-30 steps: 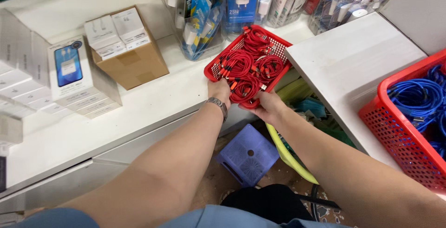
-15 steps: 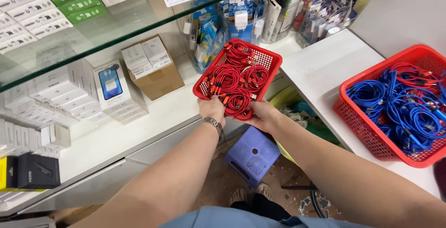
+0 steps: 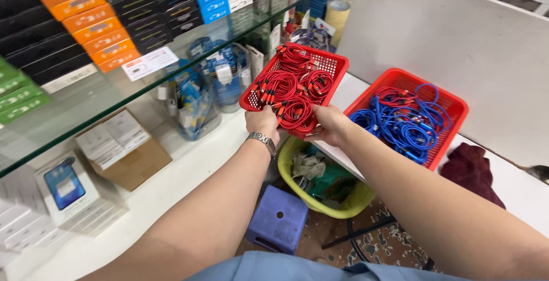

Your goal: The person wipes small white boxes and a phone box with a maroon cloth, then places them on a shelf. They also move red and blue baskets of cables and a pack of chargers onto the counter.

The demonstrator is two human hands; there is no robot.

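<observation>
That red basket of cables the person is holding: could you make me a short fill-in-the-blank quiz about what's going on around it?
1. Both hands, left hand and right hand, grip a red basket full of coiled ____ cables.
2. The second basket on the counter holds mostly ____ cables.
3. A metal watch sits on the ____ wrist.
4. The bin on the floor is ____.

Missing words: red; blue; left; yellow

Your red basket (image 3: 329, 63) carries red cables (image 3: 291, 89); the other red basket (image 3: 452, 112) has blue cables (image 3: 400, 123). Below you: a yellow-green bin (image 3: 320, 204), a purple stool (image 3: 278, 224), a white tabletop (image 3: 189, 172).
</observation>
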